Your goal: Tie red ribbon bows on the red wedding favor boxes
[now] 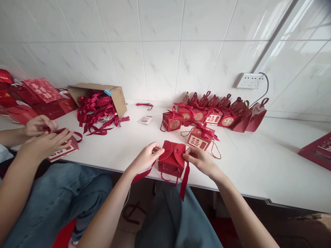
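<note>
The red box point(172, 162) sits at the near edge of the desk point(258, 165), its two rounded flaps folded over the top. The left hand point(144, 159) has its grip closed on the ribbon point(185, 182) at the flaps' meeting point. The right hand point(200, 161) pinches the same ribbon on the other side, and both ends hang past the edge. As I judge it, doing this well means keeping the flaps flat, pulling both ends evenly and steadying the box against slipping off.
</note>
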Demonstrator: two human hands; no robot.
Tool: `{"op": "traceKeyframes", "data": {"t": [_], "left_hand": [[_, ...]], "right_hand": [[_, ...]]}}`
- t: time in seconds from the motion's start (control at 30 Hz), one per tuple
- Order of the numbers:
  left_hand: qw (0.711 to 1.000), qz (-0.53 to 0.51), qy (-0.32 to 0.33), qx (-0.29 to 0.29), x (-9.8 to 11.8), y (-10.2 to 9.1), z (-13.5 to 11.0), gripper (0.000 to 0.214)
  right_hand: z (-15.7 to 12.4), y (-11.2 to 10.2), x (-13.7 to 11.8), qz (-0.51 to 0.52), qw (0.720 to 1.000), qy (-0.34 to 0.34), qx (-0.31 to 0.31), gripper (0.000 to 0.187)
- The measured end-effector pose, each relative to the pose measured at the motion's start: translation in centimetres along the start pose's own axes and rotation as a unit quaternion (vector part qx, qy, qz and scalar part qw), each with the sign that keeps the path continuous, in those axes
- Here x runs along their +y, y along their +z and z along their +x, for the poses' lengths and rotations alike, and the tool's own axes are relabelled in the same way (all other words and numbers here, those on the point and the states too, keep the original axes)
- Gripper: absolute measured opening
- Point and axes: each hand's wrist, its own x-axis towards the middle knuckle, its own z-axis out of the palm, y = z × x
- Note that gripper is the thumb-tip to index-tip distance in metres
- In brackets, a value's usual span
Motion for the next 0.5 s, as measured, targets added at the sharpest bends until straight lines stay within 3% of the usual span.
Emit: {"op": "traceKeyframes", "data": {"t": [0.3, 0.4, 0.5], "left_hand": [[0.974, -0.161, -0.069, -0.145, -2.1, -1.6, 0.2, 0.043], [0.948, -0.270, -0.060, -0.155, -2.7, -2.6, -0.6, 0.048], [0.935, -0.329, -0.042, -0.126, -3.4, -3.8, -1.8, 0.046]], "right_hand": [[1.0, 0.0, 0.2, 0.085, 0.995, 0.030, -0.042, 0.045], [1.9, 1.0, -0.2, 0.095, 0.993, 0.024, -0.068, 0.044], [3.1, 2.2, -0.8, 0.115, 0.988, 0.017, -0.101, 0.041]]}}
